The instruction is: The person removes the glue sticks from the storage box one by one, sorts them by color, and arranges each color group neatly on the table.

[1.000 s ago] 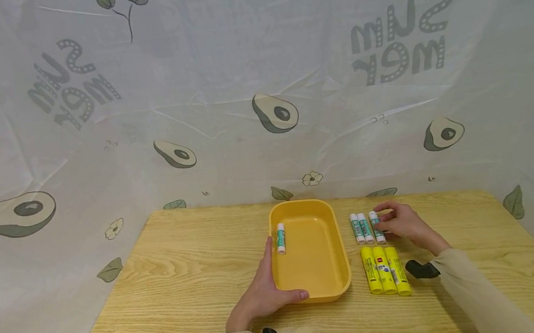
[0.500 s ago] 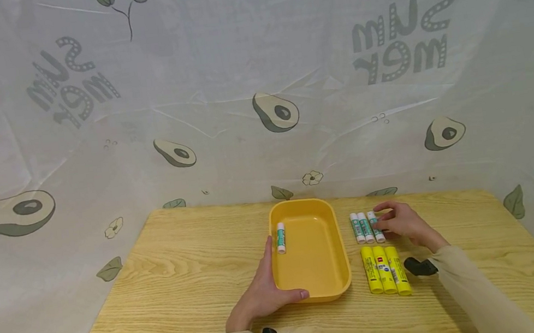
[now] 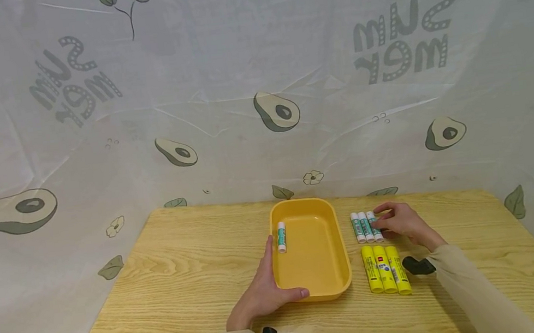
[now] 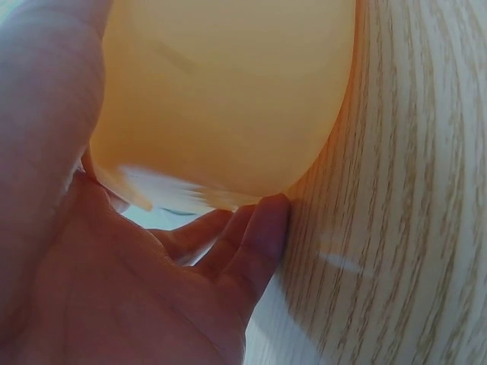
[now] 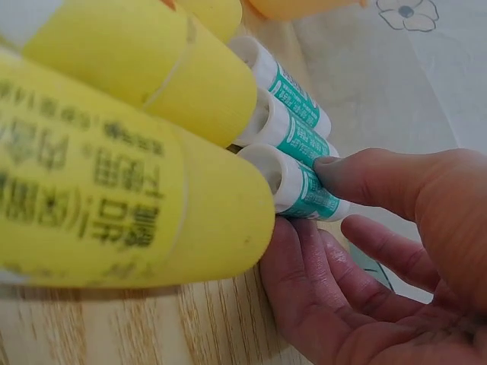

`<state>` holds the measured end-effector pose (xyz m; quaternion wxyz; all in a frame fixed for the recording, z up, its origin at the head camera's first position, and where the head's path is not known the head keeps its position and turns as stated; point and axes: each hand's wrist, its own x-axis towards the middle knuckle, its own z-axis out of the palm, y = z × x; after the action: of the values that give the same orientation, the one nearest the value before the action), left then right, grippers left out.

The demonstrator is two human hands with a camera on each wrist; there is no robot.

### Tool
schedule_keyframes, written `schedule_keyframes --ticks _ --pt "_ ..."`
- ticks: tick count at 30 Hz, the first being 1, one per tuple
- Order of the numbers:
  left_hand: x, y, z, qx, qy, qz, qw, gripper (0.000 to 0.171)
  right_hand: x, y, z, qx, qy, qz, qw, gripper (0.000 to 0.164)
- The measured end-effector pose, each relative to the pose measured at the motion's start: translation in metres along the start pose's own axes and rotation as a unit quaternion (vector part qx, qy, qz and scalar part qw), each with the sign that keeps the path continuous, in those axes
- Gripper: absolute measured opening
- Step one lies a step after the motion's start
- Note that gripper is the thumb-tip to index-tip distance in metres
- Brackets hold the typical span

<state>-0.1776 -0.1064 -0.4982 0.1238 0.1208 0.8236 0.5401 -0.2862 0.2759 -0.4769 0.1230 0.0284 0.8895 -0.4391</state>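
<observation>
My left hand (image 3: 263,296) holds the near left corner of a yellow-orange plastic tray (image 3: 314,295), thumb along its front wall and fingers against its left side. Inside the tray, at the left, lies one small white-and-green glue stick (image 3: 281,237). To the tray's right, three matching small glue sticks lie side by side. The rightmost glue stick (image 5: 300,186) is pinched by my right hand (image 3: 406,226), its thumb on top and fingers at the outer side in the right wrist view. Their middle neighbour (image 5: 293,133) touches it.
Three larger yellow glue sticks (image 3: 385,269) lie in a row just nearer than the small ones, close to my right wrist. The wooden table (image 3: 185,274) meets a white printed curtain (image 3: 226,154) at its back and sides.
The rightmost small glue stick has slid left in my right hand, closing the gap to the middle one. My left hand and the tray have stayed in place.
</observation>
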Motion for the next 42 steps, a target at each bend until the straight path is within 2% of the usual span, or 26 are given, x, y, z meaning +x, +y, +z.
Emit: schedule_keyframes --ticks 15,31,42 --pt "0.000 0.001 0.001 -0.004 -0.001 0.005 1.0000 0.137 -0.005 0.001 -0.002 0.026 -0.011 -0.008 1.000 0.055" --pt "-0.001 0.000 0.004 -0.006 -0.004 0.002 1.0000 0.137 -0.008 0.003 -0.002 0.056 0.004 0.016 0.998 0.053" --pt "-0.002 0.001 0.000 -0.006 -0.001 0.001 1.0000 0.137 -0.021 -0.023 -0.010 0.064 0.036 -0.040 0.996 0.059"
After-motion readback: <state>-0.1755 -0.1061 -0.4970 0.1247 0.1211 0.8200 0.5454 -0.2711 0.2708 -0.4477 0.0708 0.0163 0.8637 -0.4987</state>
